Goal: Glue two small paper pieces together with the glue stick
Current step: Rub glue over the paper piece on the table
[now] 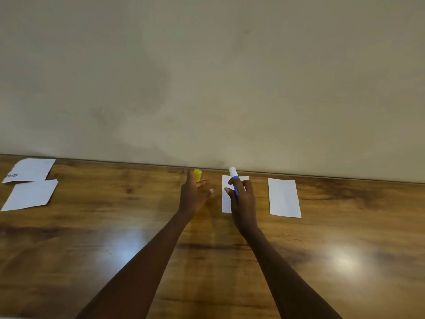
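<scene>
Left forearm (pixel 142 261) and right forearm (pixel 282 268) reach from the lower edge across a glossy wooden table (pixel 69 261) toward the wall (pixel 207 77) behind it. Right hand (pixel 242 201): grip closed round the blue barrel of the glue stick (pixel 235 192), whose bare white end points up and away, above the near paper piece (pixel 226 203). That piece lies flat on the table, partly hidden by the hand. Second paper piece (pixel 284 198): flat, just to the right, apart from the first. Left hand (pixel 194 194): fingers loosely spread by the yellow cap (pixel 197 175), which stands next to thumb and forefinger; whether the grip pinches the cap or merely lies beside it cannot be told. Two further sheets, one printed (pixel 32 170) and one plain (pixel 31 195), lie well apart at far left.

Handling, as judged: the paper pieces are thin, light and limp, and will likely slide on the polished wood under the drag of the stick. Each is best pinned by fingertips near an edge while glue is spread, then lifted by a corner clear of the glued area. The stick is rigid, light and smooth; a mid-barrel hold suits it, with only light pressure on its soft end. Cap off, glue seemingly not yet applied
</scene>
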